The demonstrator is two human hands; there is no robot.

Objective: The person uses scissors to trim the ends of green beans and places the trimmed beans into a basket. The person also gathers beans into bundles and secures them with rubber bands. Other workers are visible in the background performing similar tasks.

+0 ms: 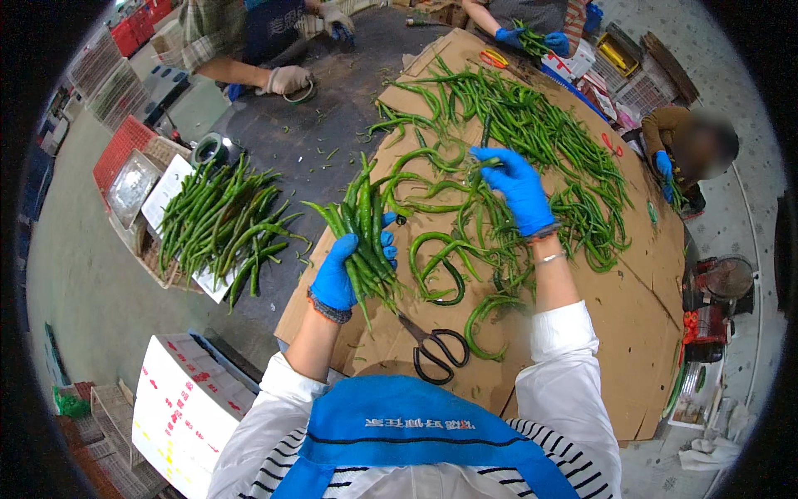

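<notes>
My left hand (337,279), in a blue glove, is wrapped around an upright bunch of long green chili peppers (364,208). My right hand (514,190), gloved in blue too, is raised over the cardboard with fingers pinched at a green chili pepper (490,163), mostly hidden by the fingers. Curled green chili peppers (449,249) lie loose between my hands. A pair of scissors (434,348) with black handles rests on the cardboard (374,353) close to me, its blades pointing toward the held bunch.
A large heap of green chili peppers (532,125) covers the cardboard's far right. Another pile (224,212) sits at the left table edge beside a roll of tape (209,150). A white box (187,407) stands at lower left. Other people work across the table, one with gloved hands (532,40).
</notes>
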